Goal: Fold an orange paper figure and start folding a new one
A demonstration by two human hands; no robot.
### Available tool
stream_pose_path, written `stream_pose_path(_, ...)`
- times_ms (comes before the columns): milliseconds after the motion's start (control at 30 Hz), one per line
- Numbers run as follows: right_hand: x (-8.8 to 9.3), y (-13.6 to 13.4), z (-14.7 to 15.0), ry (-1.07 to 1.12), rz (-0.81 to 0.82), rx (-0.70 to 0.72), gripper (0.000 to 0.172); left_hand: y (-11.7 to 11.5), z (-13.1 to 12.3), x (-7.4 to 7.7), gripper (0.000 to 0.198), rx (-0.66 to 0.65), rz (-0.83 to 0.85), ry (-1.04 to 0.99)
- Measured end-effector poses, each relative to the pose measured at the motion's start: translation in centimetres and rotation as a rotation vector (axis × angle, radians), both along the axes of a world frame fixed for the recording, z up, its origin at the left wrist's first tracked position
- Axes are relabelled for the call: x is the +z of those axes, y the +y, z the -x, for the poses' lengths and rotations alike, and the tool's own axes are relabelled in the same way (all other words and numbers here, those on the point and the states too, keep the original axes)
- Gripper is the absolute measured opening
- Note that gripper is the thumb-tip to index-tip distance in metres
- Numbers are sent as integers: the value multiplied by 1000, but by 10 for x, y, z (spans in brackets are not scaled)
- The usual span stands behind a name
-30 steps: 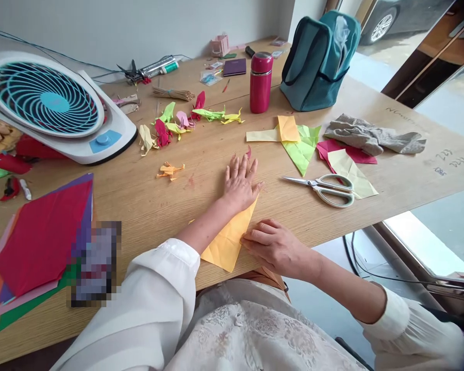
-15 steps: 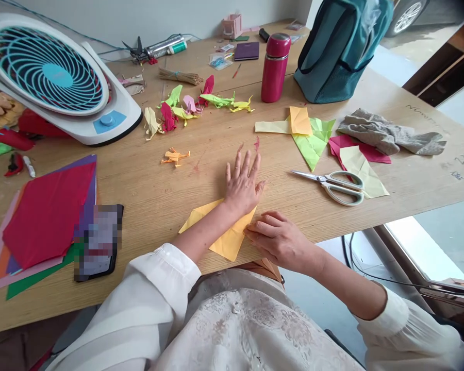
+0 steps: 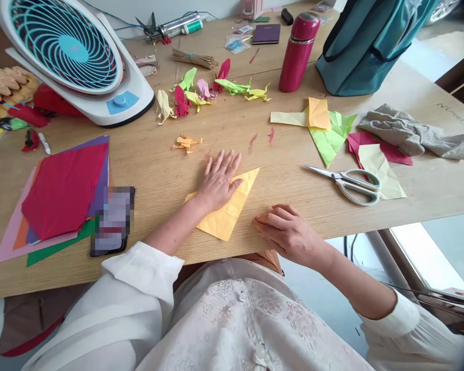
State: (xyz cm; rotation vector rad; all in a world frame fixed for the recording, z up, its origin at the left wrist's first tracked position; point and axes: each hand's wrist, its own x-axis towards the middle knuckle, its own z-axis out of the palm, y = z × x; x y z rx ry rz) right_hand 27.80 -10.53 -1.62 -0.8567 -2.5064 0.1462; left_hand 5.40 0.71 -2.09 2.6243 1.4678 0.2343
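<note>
A creased yellow-orange paper [image 3: 232,211] lies flat near the table's front edge, its corner pointing up and right. My left hand [image 3: 219,180] rests on its upper left part with fingers spread, covering some of it. My right hand [image 3: 284,229] is to the right of the paper, apart from it, its fingers bent and pressed together over the table edge; whatever may be between the fingertips is hidden. A small orange folded figure [image 3: 187,143] stands just beyond my left hand.
Scissors [image 3: 348,181] lie at the right by green paper [image 3: 330,135]. A phone [image 3: 114,221] and stacked coloured sheets [image 3: 65,190] are at the left. Farther back are a fan [image 3: 119,98], folded figures [image 3: 204,91], a red bottle [image 3: 299,54] and a teal bag [image 3: 365,56].
My left hand has slid left across the paper, uncovering its upper right corner. My right hand has come away from the paper's right edge. The view has shifted.
</note>
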Motion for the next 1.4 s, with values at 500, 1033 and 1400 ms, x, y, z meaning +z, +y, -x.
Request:
stream_pose_path(500,7,17,32,-104,-42,32,36,14,16,-16,61,350,17,-415)
stream_pose_path(1033,6,12,41,-36,61,42,34,-99,92,16,72,-268,118,-139)
stream_pose_path(1400,7,2,48,-74,113,-34,52,-116,109,7,26,-336,-261,-105)
